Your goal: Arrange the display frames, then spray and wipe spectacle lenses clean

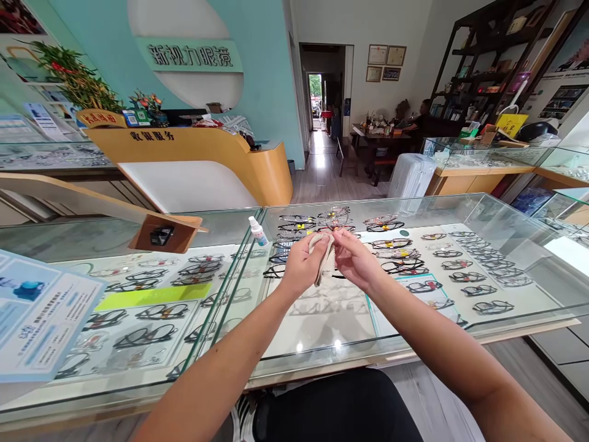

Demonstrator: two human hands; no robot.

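My left hand [301, 265] is closed around a pale cleaning cloth [323, 258], the cloth bunched between my thumb and fingers and hanging a little below them. My right hand [354, 261] meets it from the other side, its fingers pinched on the same cloth and on something thin inside it; dark slivers show at the edges, but I cannot tell for sure what it is. Both hands hover together above the glass surface [414, 331] of the display case, not touching it. Just beyond my left hand, a small white spray bottle [257, 231] with a blue label stands upright on the glass. Under the glass, rows of spectacle frames [483, 270] lie on white trays, to both sides of my hands. A printed leaflet [39, 313] leans at the far left. Past the case stands a curved yellow reception desk [193, 153] before a teal wall.
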